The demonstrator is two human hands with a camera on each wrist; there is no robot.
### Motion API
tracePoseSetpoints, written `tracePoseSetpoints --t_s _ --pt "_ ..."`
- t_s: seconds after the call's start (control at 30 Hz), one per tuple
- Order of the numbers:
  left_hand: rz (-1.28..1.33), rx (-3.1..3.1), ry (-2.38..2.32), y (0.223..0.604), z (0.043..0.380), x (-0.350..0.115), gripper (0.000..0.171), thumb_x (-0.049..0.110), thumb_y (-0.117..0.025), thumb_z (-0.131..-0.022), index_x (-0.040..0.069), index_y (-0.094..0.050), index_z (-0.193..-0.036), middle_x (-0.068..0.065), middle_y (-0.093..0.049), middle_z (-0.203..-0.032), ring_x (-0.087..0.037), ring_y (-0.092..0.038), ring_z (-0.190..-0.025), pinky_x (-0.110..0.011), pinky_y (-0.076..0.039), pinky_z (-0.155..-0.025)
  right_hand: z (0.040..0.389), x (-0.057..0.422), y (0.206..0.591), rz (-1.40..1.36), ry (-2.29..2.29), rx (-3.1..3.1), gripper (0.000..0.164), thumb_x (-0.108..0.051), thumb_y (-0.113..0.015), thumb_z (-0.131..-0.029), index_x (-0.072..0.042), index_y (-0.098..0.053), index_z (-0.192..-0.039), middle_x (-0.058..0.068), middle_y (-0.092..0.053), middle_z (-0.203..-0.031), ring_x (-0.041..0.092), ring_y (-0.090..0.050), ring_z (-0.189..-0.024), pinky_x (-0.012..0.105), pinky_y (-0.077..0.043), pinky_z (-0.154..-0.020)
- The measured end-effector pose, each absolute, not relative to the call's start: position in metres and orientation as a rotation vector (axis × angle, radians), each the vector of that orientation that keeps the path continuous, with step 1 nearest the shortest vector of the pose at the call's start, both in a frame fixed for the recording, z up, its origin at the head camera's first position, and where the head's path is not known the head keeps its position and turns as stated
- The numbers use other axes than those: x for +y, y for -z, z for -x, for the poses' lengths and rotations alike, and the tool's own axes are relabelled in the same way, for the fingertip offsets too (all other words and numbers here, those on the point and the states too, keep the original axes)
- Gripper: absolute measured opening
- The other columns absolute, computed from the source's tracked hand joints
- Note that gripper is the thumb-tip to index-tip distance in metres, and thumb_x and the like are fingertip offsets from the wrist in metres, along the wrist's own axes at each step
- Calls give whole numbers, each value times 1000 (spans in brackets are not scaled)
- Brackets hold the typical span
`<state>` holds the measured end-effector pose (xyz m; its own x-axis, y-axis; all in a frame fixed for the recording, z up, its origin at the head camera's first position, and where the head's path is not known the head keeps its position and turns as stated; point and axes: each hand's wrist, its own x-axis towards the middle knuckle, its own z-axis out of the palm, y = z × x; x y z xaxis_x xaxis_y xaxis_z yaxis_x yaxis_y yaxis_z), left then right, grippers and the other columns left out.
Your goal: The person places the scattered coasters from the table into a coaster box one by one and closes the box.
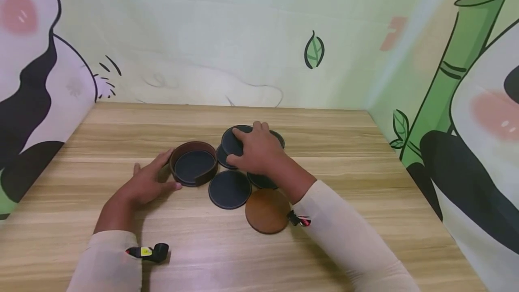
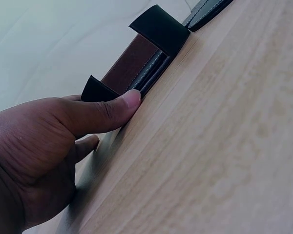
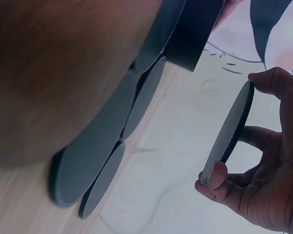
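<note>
Black coaster (image 1: 231,146): held clear of the tabletop (image 1: 324,143) in the right hand (image 1: 262,151), its flat face roughly level
Right hand: partly closed, thumb and fingers pinching the coaster's rim, palm above it
Round holder (image 1: 208,177): left of the right hand and a little nearer the person, with an inner coaster (image 1: 193,166) lying inside
Left hand (image 1: 147,184): nearer to the holder, thumb and fingers bracketing its left side and holding it, thumb beside the gap in its wall
Deciding line: leftward and down from the raised coaster to the holder's ring, I judge; both are round, so neither has a long axis
Brown coaster (image 1: 267,212): on the tabletop, nearer the person than the right hand
</note>
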<state>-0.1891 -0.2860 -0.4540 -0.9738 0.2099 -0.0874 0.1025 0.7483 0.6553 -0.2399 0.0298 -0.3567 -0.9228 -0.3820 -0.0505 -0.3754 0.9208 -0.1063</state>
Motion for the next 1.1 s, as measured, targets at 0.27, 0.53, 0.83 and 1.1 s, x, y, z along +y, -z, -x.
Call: tracePoseSetpoints --t_s 0.27,0.53,0.83,1.1 --pt "-255 2782 -1044 454 190 -287 110 39 -83 -97 18 -10 -177 -27 -17 -181 -60 -18 -164 -81 20 -126 235 3 350 639 102 2987 81 -66 -63 -99 -32 -43 -169 21 -48 -159 31 -48 -137 43 -65 -83" --pt "-218 2760 -1035 454 190 -287 111 43 -82 -97 21 -9 -178 -26 -14 -182 -59 -16 -165 -80 21 -127 232 -21 358 692 69 2944 79 -67 -62 -99 -31 -46 -167 17 -52 -154 28 -50 -131 41 -63 -85" --pt "-227 2767 -1017 453 190 -287 109 42 -81 -98 19 -9 -178 -28 -17 -181 -60 -17 -164 -81 19 -127 235 -41 368 762 -20 2910 80 -71 -58 -99 -26 -51 -164 17 -55 -154 28 -51 -135 43 -64 -90" --pt "-221 2766 -1002 452 191 -287 109 45 -80 -98 21 -8 -178 -27 -16 -181 -59 -17 -165 -81 19 -127 234 -57 377 786 -57 2906 77 -71 -58 -99 -25 -55 -160 12 -60 -143 24 -53 -129 41 -63 -93"
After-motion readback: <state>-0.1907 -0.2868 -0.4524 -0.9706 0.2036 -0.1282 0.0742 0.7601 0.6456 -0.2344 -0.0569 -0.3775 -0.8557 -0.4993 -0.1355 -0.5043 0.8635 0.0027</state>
